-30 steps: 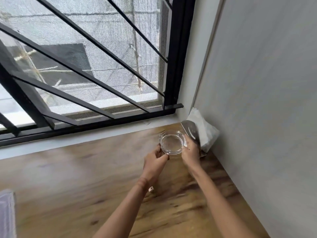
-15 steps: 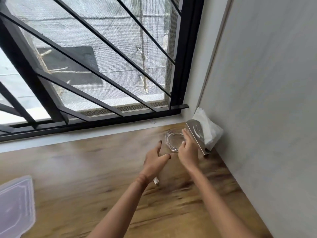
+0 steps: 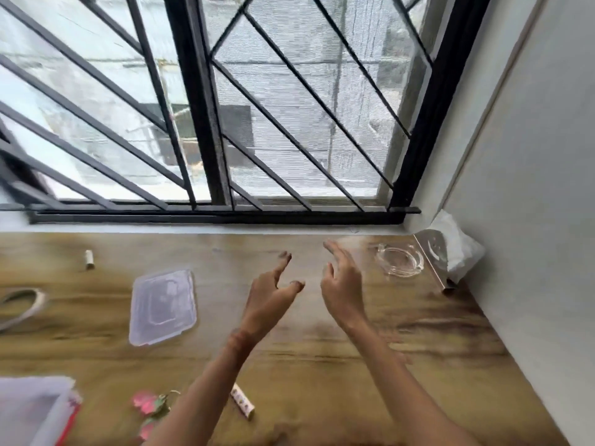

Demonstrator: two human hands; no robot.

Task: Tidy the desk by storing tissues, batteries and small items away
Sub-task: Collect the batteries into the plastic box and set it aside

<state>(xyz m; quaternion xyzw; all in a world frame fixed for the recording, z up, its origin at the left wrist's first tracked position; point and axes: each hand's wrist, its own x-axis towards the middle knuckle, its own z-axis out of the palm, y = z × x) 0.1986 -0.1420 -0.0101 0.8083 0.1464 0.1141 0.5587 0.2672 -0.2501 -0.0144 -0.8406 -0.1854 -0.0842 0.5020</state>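
A clear glass ashtray [image 3: 399,261] rests on the wooden desk [image 3: 306,365] in the far right corner. Right beside it a metal tissue holder [image 3: 434,252] with white tissues [image 3: 458,244] leans against the wall. My right hand [image 3: 343,284] hovers open to the left of the ashtray, apart from it. My left hand [image 3: 273,294] is open too, fingers spread, holding nothing. A clear plastic lid [image 3: 162,305] lies flat at mid-left. A small white battery-like cylinder [image 3: 89,259] lies far left.
A patterned small tube [image 3: 243,403] lies under my left forearm, and a pink keyring charm [image 3: 151,407] is near the front edge. A tape roll [image 3: 19,305] sits at the left edge, a clear box [image 3: 32,410] at bottom left. Window bars and the right wall close the corner.
Both hands have let go of the glass ashtray, which now rests in the corner beside the tissue holder, and have drawn back to the left. The view has swung left, showing more desk.
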